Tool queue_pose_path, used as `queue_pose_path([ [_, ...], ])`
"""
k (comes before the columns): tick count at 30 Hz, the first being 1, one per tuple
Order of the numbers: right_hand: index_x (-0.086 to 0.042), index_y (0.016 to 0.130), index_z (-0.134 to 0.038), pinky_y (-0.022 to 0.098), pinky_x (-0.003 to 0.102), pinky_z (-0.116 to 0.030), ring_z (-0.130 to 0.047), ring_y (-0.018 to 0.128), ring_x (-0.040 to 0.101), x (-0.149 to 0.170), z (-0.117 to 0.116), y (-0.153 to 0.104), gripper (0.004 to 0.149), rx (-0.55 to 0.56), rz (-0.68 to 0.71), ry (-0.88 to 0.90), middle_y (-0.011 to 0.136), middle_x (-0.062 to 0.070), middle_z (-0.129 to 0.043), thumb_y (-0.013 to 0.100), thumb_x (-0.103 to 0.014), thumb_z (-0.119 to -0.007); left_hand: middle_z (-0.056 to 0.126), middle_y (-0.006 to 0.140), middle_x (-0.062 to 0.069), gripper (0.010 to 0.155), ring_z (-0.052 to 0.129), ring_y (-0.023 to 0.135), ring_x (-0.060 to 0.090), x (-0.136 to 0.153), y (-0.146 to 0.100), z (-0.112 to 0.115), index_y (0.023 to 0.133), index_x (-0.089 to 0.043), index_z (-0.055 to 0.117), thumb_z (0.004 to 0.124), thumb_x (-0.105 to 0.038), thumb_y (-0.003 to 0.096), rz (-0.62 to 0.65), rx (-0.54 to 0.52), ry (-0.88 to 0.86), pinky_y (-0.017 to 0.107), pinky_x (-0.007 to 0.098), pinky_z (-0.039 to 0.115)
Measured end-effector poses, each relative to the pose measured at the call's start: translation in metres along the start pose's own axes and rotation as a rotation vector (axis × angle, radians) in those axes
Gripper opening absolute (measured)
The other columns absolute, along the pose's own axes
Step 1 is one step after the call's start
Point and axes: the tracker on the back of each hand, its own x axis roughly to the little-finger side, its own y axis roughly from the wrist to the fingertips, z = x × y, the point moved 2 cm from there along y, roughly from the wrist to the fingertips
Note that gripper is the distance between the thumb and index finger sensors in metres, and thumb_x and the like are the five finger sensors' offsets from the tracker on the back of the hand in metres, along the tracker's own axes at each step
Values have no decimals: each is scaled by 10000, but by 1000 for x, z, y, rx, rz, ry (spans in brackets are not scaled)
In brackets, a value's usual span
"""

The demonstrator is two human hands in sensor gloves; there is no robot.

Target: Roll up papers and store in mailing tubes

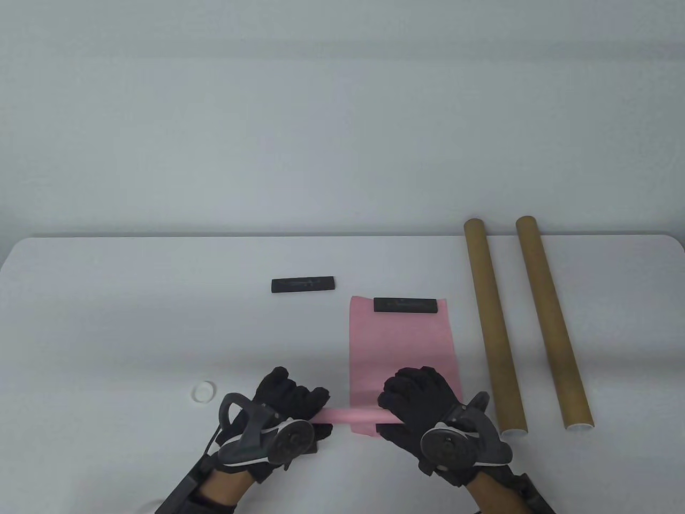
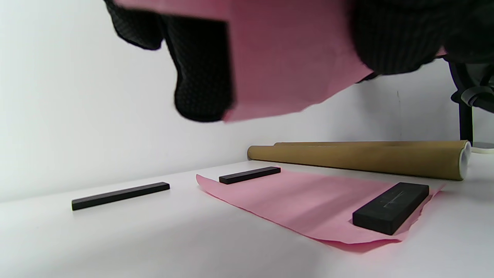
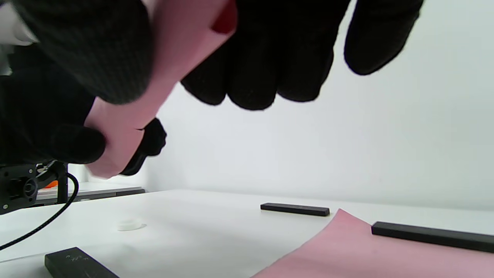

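Currently rolling: left hand (image 1: 289, 401) and right hand (image 1: 423, 399) each grip an end of the pink roll (image 1: 350, 414), fingers curled round it, held above the surface near the front edge. Next: tighten it, then aim at a tube (image 1: 495, 326) opening on the right

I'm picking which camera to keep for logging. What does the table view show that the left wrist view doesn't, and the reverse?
Only the table view shows both hands whole, the left hand and right hand each gripping an end of the rolled pink paper, plus a small white cap on the table.
Only the left wrist view shows a near black bar on the flat pink sheet's front edge.
Both show the flat sheet, two far black bars and the cardboard tubes.
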Motion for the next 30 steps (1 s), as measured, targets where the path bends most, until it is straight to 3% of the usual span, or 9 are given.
queue_pose_path([
  [4,-136,680,-986,602,689,-734,-982,757,439,6,-4,0,589,-48,-19,104,760,113,-1006,432,-632,-785,1014,597,-115,686,1062,577,107,-2,0,-4,893,-302,800,748,-696,334,18,-19,-5,722,488,682],
  [7,-120,930,-820,629,708,-681,-845,888,501,5,-3,0,710,-37,-16,75,946,157,-853,421,-614,-838,1040,492,-121,697,1085,463,92,2,1,-1,845,-288,853,724,-720,314,3,12,-47,716,483,705],
  [9,-152,977,-768,644,711,-663,-800,931,504,1,-4,0,687,-52,13,12,998,145,-805,430,-553,-874,1045,474,-125,696,1088,444,87,3,1,0,837,-286,862,723,-723,314,-4,25,-47,712,480,717],
  [14,-143,757,-945,621,697,-704,-910,847,463,2,-7,3,560,-96,-1,60,819,119,-966,450,-590,-804,971,754,-82,688,1012,724,153,-3,0,-1,938,-315,748,773,-667,348,20,10,21,730,502,659],
  [17,-140,639,-1000,596,685,-741,-989,751,440,5,-6,1,579,-79,-7,122,701,106,-1036,438,-633,-772,992,680,-101,656,1035,664,131,-5,1,-2,914,-315,776,767,-659,355,34,3,3,729,499,661],
  [23,-131,956,-801,643,712,-668,-812,925,504,-1,-1,0,718,-31,20,14,987,151,-822,412,-591,-886,1042,481,-125,640,1086,456,89,0,3,1,822,-298,869,751,-693,333,14,40,-50,715,484,710],
  [26,-152,840,-898,633,703,-689,-871,889,468,-2,-6,1,573,-77,23,22,891,125,-917,434,-554,-872,1036,544,-117,659,1082,517,99,-2,2,2,857,-299,840,756,-690,334,18,38,-30,718,485,700],
  [28,-151,769,-937,619,696,-711,-927,830,454,-1,-7,2,544,-92,15,50,821,118,-965,441,-575,-844,978,743,-82,697,1016,716,153,-4,1,1,943,-315,747,770,-672,346,28,30,0,732,504,661],
  [30,-153,683,-975,605,687,-734,-980,764,434,1,-8,2,534,-103,10,71,735,103,-1015,441,-602,-818,979,728,-90,668,1020,707,147,-7,2,0,932,-316,757,782,-650,355,35,19,9,730,501,661],
])
